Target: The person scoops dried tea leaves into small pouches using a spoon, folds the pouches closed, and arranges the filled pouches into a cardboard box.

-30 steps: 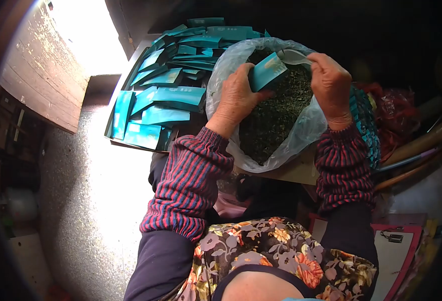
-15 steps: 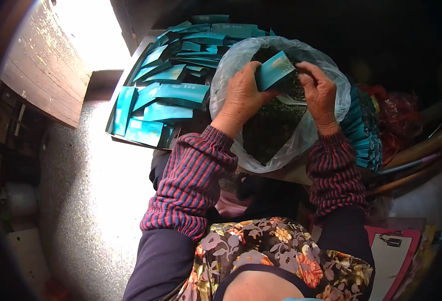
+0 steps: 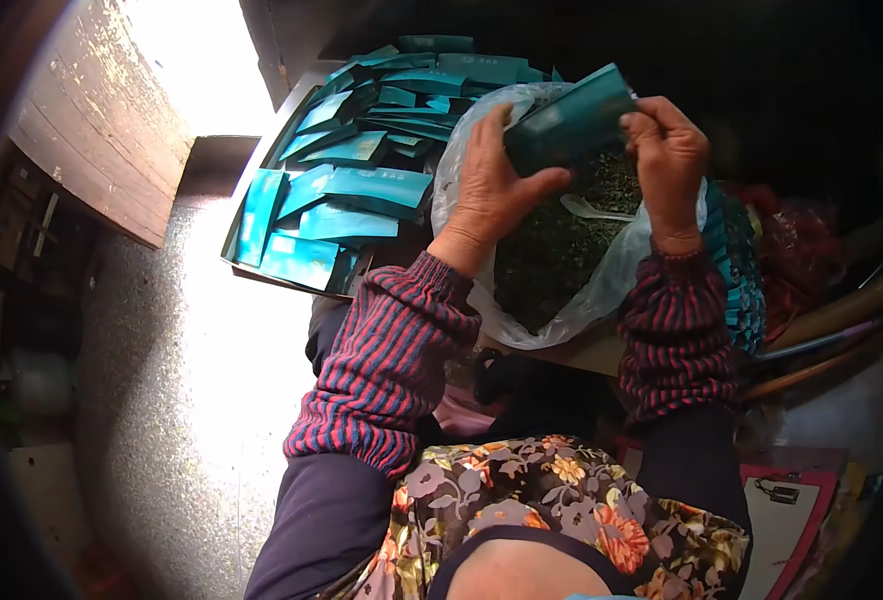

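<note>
A teal foil packet (image 3: 573, 120) is tilted above a clear plastic bag (image 3: 536, 335). My right hand (image 3: 673, 165) pinches the packet's right end between thumb and fingers. At its other end, my left hand (image 3: 486, 195) has its fingers stretched and its thumb spread away; whether the fingertips touch the packet is hard to tell. Dark, crumbly dried leaves (image 3: 546, 270) fill the bag below both hands. A pale plastic spoon (image 3: 596, 210) lies on the leaves.
To the left, a shallow box (image 3: 229, 250) holds many similar teal packets (image 3: 351, 222). More packets (image 3: 746, 305) stand in a row right of the bag, beside crumpled red plastic (image 3: 801, 235). A pink-edged clipboard (image 3: 786, 530) lies at lower right, and a wooden panel (image 3: 101, 130) at upper left.
The packet has moved up and right and turned, showing a darker side. My left hand has opened its grip, while my right hand has risen and now pinches the packet's end.
</note>
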A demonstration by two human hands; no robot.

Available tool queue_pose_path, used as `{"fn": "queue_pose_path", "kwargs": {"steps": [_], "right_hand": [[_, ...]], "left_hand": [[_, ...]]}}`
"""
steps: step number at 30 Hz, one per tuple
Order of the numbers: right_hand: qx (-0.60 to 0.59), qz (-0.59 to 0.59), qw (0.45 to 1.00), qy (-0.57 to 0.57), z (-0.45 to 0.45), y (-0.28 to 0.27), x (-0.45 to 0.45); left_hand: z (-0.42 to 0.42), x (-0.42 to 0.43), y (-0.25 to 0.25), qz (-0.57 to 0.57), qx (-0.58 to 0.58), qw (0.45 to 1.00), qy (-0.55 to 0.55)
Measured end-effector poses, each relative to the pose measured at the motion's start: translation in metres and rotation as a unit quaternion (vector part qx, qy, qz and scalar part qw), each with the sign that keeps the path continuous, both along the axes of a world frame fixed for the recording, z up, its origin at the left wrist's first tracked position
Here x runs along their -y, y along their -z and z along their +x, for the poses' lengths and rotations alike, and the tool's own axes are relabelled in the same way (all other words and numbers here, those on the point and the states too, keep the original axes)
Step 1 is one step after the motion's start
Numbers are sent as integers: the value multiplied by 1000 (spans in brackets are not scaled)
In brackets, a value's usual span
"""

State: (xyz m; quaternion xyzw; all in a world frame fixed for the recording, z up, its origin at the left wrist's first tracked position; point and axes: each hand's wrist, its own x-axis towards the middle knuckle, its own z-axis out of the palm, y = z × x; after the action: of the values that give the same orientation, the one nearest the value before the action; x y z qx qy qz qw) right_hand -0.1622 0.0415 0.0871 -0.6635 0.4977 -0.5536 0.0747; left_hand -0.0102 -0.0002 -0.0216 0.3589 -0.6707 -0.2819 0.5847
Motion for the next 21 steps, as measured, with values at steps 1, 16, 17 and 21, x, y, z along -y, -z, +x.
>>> {"fn": "queue_pose_path", "kwargs": {"steps": [1, 16, 17, 21], "right_hand": [[-32, -12, 999, -4, -5, -4, 0], [-178, -48, 983, 16, -1, -3, -3], [-178, -51, 983, 18, -3, 1, -2], [-181, -48, 982, 9, -4, 3, -4]], "left_hand": [[0, 2, 1, 58, -77, 994, 41], [11, 0, -5, 234, -261, 888, 298], [11, -1, -6, 232, -259, 888, 300], [12, -3, -6, 243, -166, 919, 262]]}}
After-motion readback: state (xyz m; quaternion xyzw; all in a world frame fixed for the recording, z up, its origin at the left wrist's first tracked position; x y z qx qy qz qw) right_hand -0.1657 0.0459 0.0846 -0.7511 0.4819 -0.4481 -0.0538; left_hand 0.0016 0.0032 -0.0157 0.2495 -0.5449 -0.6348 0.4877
